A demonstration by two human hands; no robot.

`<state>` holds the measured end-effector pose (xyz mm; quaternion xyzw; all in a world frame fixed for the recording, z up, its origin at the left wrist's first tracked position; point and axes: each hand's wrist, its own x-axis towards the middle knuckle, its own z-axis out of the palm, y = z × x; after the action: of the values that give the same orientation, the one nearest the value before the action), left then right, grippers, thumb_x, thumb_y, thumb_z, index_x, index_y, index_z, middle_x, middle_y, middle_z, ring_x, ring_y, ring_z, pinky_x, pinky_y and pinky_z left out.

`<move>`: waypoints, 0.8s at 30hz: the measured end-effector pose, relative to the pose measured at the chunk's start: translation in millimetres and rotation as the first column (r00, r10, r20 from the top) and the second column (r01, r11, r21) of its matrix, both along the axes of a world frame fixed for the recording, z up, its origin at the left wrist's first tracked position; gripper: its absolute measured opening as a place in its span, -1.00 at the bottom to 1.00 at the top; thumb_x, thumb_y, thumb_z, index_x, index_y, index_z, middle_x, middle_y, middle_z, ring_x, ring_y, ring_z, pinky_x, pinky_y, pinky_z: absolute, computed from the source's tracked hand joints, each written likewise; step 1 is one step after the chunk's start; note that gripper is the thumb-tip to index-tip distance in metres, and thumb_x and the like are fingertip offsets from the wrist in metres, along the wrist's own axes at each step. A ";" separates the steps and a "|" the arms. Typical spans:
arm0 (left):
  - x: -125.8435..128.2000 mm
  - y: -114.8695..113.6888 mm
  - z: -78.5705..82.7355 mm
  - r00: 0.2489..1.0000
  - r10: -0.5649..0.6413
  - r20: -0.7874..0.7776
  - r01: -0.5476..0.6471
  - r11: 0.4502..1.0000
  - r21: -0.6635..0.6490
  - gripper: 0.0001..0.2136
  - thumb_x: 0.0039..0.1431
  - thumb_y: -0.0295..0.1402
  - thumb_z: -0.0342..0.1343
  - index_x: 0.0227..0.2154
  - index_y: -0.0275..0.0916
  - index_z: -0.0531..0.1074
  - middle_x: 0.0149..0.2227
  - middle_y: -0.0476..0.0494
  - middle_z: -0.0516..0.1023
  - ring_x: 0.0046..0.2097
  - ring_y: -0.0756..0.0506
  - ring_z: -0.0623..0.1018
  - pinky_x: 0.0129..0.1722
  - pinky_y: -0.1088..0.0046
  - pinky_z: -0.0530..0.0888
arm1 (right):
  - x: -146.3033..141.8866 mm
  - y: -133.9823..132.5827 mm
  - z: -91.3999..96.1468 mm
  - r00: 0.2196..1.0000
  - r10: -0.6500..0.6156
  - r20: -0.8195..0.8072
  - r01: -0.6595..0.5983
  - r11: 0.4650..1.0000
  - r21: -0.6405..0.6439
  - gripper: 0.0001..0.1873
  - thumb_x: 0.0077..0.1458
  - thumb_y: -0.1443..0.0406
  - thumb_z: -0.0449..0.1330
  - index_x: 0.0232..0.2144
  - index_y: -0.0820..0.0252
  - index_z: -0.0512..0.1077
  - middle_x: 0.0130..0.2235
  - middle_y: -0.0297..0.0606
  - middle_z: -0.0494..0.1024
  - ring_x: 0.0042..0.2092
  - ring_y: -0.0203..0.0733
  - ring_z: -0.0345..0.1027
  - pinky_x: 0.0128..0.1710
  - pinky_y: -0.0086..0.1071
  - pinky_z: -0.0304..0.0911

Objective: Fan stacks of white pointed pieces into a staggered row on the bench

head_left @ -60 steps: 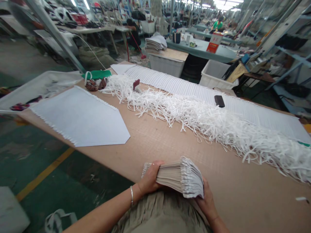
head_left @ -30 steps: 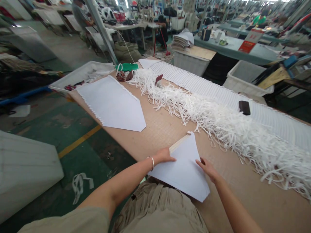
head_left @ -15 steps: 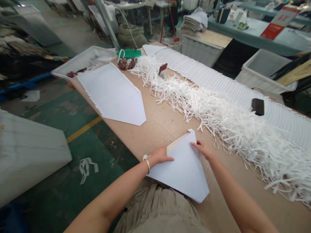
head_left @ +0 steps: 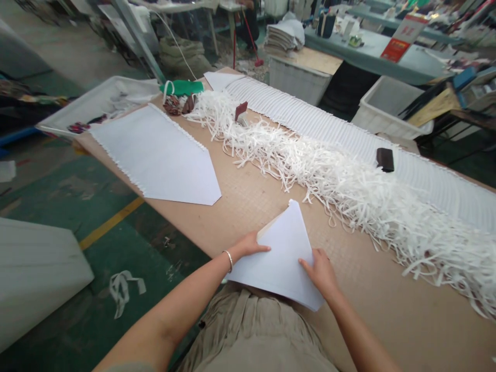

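The left hand (head_left: 250, 247) and right hand (head_left: 320, 271) now lie lower on a white pointed panel (head_left: 281, 258), and the panel sits a little more askew than in the last earlier view. It rests on the near edge of the worktop (head_left: 411, 325), with its tip pointing far and its wide end running off over the person's lap. A shorter length of the pale edge (head_left: 268, 227) of the sheets beneath now shows along the far left side, as the white panel covers more of it. The right hand has slid nearer, off the panel's upper edge, and now bears down on its right side.

Neither grip pinches: the left hand lies flat with its fingers together along the left edge, while the right hand presses down with its fingers slightly spread. A bangle (head_left: 228, 261) circles the left wrist.

Farther left lies a second flat panel (head_left: 155, 155), its notched edges well apart from the hands. To the right, a long heap of white strips (head_left: 329, 181) runs along the worktop, just beyond the near panel's tip. Past the heap lies a pleated sheet (head_left: 310, 111), with a black pad (head_left: 385, 159) on top of it
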<state>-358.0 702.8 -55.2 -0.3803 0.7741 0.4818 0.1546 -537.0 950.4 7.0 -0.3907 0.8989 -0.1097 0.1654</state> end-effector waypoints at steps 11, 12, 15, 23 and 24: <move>-1.8 -3.4 -3.7 0.998 -0.006 -0.069 0.011 0.997 0.076 -0.20 -0.23 0.16 0.33 0.04 -0.27 0.44 0.01 -0.29 0.61 0.01 -0.33 0.60 -0.05 0.26 0.55 | 6.5 -5.0 10.6 0.957 -0.106 0.270 0.132 0.988 -0.078 -0.52 -0.03 0.04 0.30 -0.14 0.22 0.44 -0.08 0.00 0.54 -0.06 0.06 0.45 -0.02 -0.13 0.35; -1.7 -4.5 -3.0 0.997 -0.005 -0.079 0.013 0.995 0.099 -0.20 -0.24 0.15 0.34 0.04 -0.26 0.44 0.01 -0.28 0.61 0.01 -0.32 0.60 -0.05 0.26 0.55 | 3.3 -6.5 10.0 0.913 -0.165 0.374 0.207 0.976 -0.074 -0.46 -0.09 0.05 0.33 -0.11 0.23 0.41 -0.08 -0.02 0.56 -0.06 0.05 0.46 -0.05 -0.14 0.37; -1.8 -9.9 0.4 0.998 -0.016 -0.053 0.023 0.989 0.146 -0.13 -0.24 0.21 0.30 0.08 -0.30 0.42 0.08 -0.33 0.57 0.06 -0.33 0.57 -0.02 0.24 0.54 | -6.6 -13.6 9.0 0.708 -0.282 0.648 0.367 0.930 0.004 -0.42 -0.18 0.13 0.36 -0.09 0.25 0.39 -0.08 -0.05 0.60 -0.12 0.02 0.50 -0.14 -0.16 0.43; 1.2 -23.0 9.0 1.000 -0.016 -0.026 0.019 0.990 0.139 -0.26 0.16 0.28 -0.18 0.06 -0.26 0.44 0.24 -0.28 0.42 0.26 -0.28 0.41 0.14 0.25 0.43 | -7.0 23.8 67.5 0.490 -0.055 0.870 0.425 0.887 -0.183 -0.26 -0.16 0.11 0.40 0.08 0.21 0.37 0.00 -0.06 0.60 -0.08 0.07 0.53 -0.09 -0.11 0.47; 1.8 -23.3 8.9 0.999 -0.029 -0.020 0.032 0.990 0.137 -0.29 0.10 0.25 -0.04 0.04 -0.26 0.45 0.21 -0.29 0.46 0.21 -0.30 0.46 0.11 0.26 0.45 | -13.5 47.3 79.1 0.459 -0.068 0.886 0.450 0.878 -0.166 -0.22 -0.16 0.11 0.41 0.12 0.20 0.34 0.02 -0.03 0.59 -0.08 0.10 0.53 -0.08 -0.07 0.48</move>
<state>-356.1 679.5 -46.3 -0.3525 0.7464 0.5348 0.1807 -550.5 997.6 86.1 -0.1628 0.7056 -0.4839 0.4914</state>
